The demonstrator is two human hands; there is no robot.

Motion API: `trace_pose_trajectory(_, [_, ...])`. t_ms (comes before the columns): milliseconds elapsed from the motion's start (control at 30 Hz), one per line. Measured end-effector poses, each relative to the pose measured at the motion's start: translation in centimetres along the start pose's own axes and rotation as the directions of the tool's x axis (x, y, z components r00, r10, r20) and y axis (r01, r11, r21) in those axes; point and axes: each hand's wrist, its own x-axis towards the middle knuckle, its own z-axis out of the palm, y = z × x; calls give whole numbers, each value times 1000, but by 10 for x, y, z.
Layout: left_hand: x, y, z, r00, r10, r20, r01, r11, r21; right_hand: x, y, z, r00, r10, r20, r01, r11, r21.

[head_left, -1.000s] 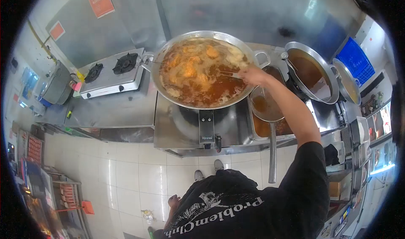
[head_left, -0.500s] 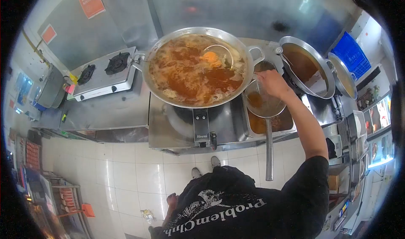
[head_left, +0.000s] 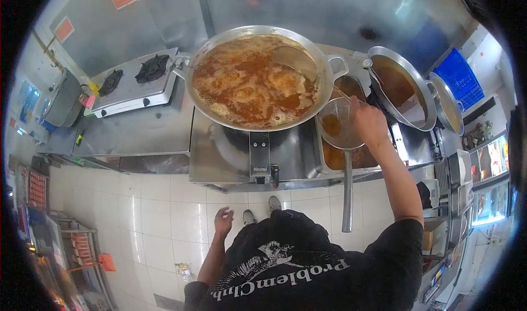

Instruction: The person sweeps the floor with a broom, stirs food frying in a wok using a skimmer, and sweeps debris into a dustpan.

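Note:
My right hand [head_left: 369,122] is closed around the thin handle of a round skimmer [head_left: 295,58], whose wide head lies partly in the bubbling brown oil. This oil fills a large two-handled wok [head_left: 196,99]. Several pale, foamy frying pieces [head_left: 287,81] float in it. Below my right hand, a long-handled mesh strainer [head_left: 347,141] rests over a rectangular metal tray [head_left: 358,167]. My left hand [head_left: 223,221] hangs low over the floor, away from the counter, its fingers loosely bent and apart with nothing visible in them.
Left of the wok stands a two-burner gas stove [head_left: 137,86] on the steel counter [head_left: 132,132]. At right are a second wok [head_left: 409,86] of brown liquid, another pan [head_left: 447,105] and a blue basket [head_left: 461,77]. A burner control box [head_left: 260,156] projects at the front.
The skimmer's head has tipped and now carries no orange lump; pale pieces float in the oil beside it. My right hand has shifted slightly right and down. My left hand has risen into fuller view.

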Motion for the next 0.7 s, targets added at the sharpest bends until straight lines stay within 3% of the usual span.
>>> trace_pose_trajectory(67, [18, 36, 23, 984, 122, 126, -129, 990, 49, -6, -3, -6, 1000, 11, -25, -12, 1000, -12])
trace_pose_trajectory(167, [39, 61, 62, 955, 195, 223, -207, 978, 32, -13, -3, -8, 999, 23, -41, -24, 1000, -13])
trace_pose_trajectory(367, [32, 144, 110, 972, 169, 166, -155, 983, -95, -18, 9, 20, 995, 62, -82, -57, 997, 52])
trace_pose_trajectory(433, [43, 137, 119, 966, 193, 171, -173, 977, -127, -19, 11, 24, 992, 79, -97, -71, 994, 81])
trace_pose_trajectory(500, [46, 130, 124, 964, 207, 170, -181, 971, -156, -21, 10, 28, 990, 108, -87, -86, 970, 227])
trace_pose_trajectory(600, [48, 131, 125, 971, 150, 184, -148, 989, -25, -22, 11, 47, 985, 168, -48, -146, 942, 304])
trace_pose_trajectory(667, [45, 131, 129, 966, 167, 196, -131, 974, -186, -24, 9, 51, 981, 193, -35, -168, 919, 357])
trace_pose_trajectory(700, [45, 130, 128, 965, 167, 200, -132, 976, -175, -26, 9, 52, 976, 215, -28, -186, 896, 403])
